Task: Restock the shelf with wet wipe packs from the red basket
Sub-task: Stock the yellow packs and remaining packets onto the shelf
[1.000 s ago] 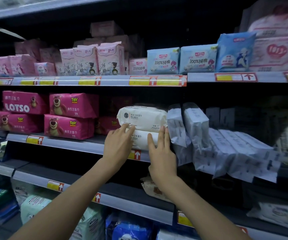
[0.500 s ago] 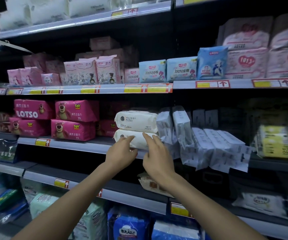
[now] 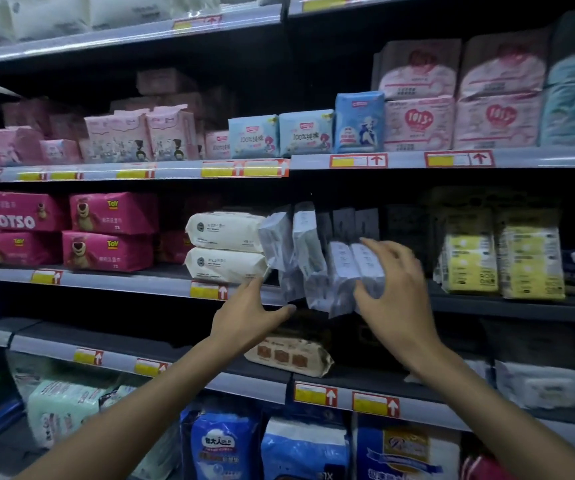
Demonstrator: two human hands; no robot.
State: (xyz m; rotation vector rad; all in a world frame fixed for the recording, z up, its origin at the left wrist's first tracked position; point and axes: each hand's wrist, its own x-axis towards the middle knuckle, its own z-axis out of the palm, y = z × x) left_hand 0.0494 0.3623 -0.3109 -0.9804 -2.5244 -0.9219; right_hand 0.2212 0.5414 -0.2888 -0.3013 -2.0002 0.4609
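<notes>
Hands shifted right off cream wet wipe stack (image 3: 225,247); right hand (image 3: 397,289) grasps slumped white packs (image 3: 308,251); left hand (image 3: 251,318) released, just below. Tidying step; next, stand them upright.

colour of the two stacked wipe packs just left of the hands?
Cream-white stacked wipe packs with a small dark round logo and dark text; the head view shows them clearly.

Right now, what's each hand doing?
Left hand: open, holding nothing.
Right hand: gripping the grey packs.
</notes>
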